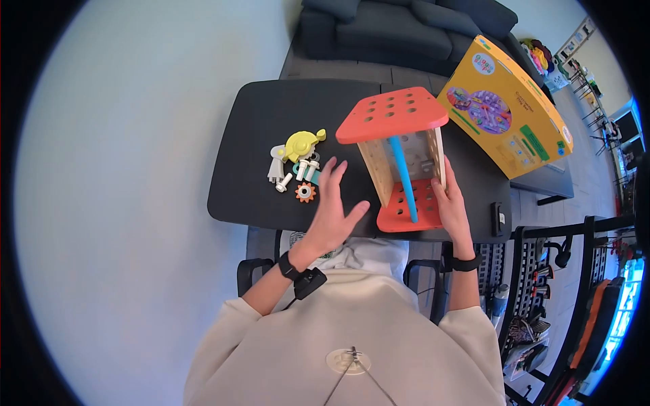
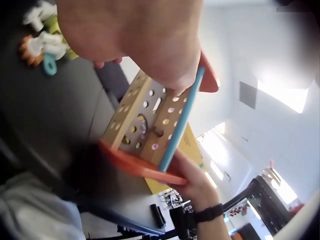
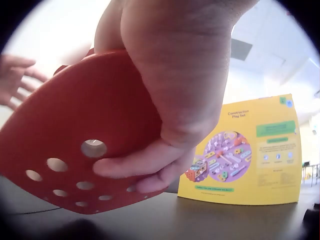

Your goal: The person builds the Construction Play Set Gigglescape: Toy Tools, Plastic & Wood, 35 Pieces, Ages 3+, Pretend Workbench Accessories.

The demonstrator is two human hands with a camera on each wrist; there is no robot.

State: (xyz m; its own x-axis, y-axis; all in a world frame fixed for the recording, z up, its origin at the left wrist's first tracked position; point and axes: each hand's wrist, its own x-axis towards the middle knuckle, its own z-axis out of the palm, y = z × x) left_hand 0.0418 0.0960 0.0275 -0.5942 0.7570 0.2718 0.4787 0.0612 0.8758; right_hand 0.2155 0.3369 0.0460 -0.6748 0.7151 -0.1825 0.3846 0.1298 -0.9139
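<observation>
A toy frame with red perforated end panels, wooden sides and a blue rod is tilted over the black table. My right hand grips its right side near the lower end; in the right wrist view, the fingers lie across a red panel. To the frame's left, my left hand is raised with fingers spread, holding nothing. Beside it lie white bolts, an orange gear, a yellow piece and a grey piece. The left wrist view shows a short peg inside the frame.
A yellow play set box stands at the table's right, behind the frame. A small black object lies near the right edge of the table. Beyond are a dark sofa and, at the right, black shelving.
</observation>
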